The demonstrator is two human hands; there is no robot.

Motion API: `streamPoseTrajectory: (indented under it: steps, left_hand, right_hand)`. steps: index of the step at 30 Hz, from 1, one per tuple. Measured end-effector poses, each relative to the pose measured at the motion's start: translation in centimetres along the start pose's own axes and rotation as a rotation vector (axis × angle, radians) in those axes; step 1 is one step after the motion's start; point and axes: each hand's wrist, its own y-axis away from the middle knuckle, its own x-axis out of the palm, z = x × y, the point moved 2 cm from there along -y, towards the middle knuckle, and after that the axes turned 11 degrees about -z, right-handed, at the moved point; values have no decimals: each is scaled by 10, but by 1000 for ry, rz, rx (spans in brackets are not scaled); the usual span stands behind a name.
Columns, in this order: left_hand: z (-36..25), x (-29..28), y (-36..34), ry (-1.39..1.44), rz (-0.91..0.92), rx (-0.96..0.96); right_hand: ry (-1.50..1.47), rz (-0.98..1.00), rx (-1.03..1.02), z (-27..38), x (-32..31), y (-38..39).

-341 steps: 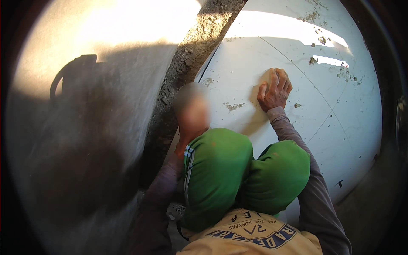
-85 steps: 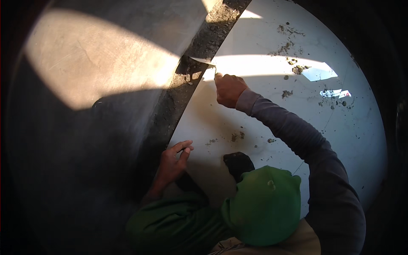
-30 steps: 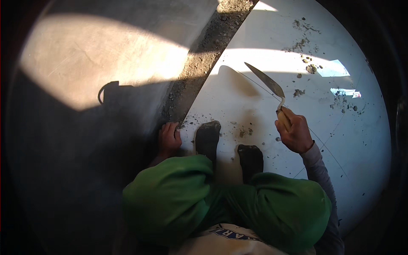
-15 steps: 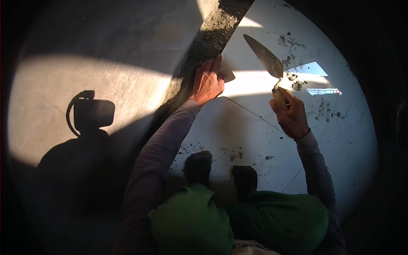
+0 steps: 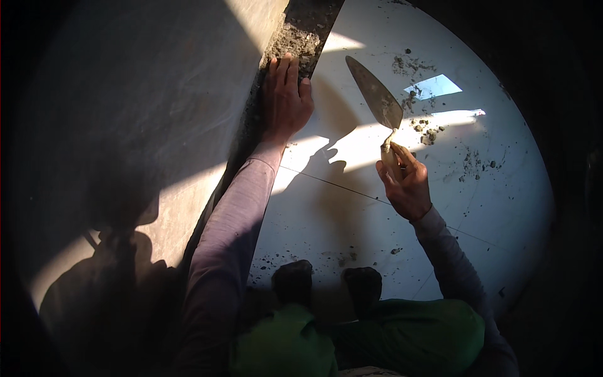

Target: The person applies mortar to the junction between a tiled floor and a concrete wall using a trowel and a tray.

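The left hand (image 5: 289,107) is stretched out flat, fingers pointing to the far side, over the rough strip of gritty material (image 5: 303,34); whether its palm presses down cannot be told. Well apart from it, to the right and a little nearer, the right hand (image 5: 409,190) is wrapped around the handle of a trowel (image 5: 375,94), thumb along the left side. The trowel's pointed blade reaches to the far left, above the white floor (image 5: 352,213), with its shadow falling between blade and left hand. Dark crumbs (image 5: 429,133) lie on the floor just right of the blade's near end, and more are scattered farther right and at the near left. A thin dark line runs across the floor, passing left of the right hand. Left of the strip is a smooth grey surface (image 5: 144,81) carrying the person's shadow. Nearest are two dark-covered feet (image 5: 293,283) and green trousers (image 5: 408,333).
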Motion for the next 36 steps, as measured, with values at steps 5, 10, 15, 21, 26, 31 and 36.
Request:
streamPoseTrajectory:
  steps: [5, 10, 15, 21, 26, 31, 36]
  left_hand:
    - [-3, 38, -65, 13, 47, 102]
    - [-38, 69, -70, 3, 3, 106]
    - [-46, 63, -75, 66, -37, 176]
    - [-92, 71, -57, 28, 178, 93]
    - [-121, 41, -30, -69, 96, 284]
    - [-200, 53, 10, -116, -31, 302]
    - [-309, 25, 74, -150, 181, 172]
  right_hand:
    - [54, 105, -75, 19, 7, -22]
    - [88, 139, -163, -25, -39, -23]
    - [303, -23, -221, -69, -83, -51]
    - [303, -320, -205, -162, -210, -104]
    - [409, 198, -208, -118, -241, 50]
    - [471, 162, -101, -171, -302, 79]
    - [446, -244, -8, -202, -370, 47]
